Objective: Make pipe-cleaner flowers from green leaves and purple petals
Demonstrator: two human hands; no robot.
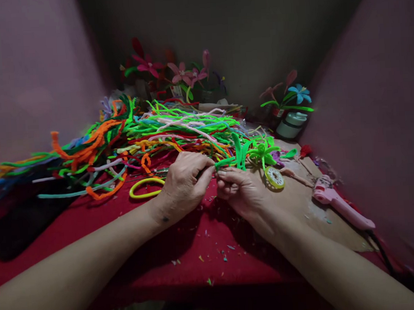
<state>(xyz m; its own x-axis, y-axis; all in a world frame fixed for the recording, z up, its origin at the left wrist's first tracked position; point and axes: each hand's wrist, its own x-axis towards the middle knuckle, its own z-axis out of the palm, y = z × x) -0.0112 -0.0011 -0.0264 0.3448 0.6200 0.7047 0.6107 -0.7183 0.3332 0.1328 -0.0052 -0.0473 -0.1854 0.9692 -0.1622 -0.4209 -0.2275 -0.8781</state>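
Fingers of my left hand [184, 181] and my right hand [241, 190] pinch a green pipe-cleaner piece [225, 163] between them, their tips nearly meeting. I hold it just in front of the pipe-cleaner pile [188, 123], my landmark on the red-covered bench [143, 255]. Before the pile's right end, past my right fingers, stand green looped leaves [240, 149] and a green flower [263, 154], with a yellow-rimmed spool [274, 178] beside them. Right of the pile, a pink glue gun [343, 202] lies on cardboard [300, 205]; before it, near my left hand, a yellow ring [144, 188] rests.
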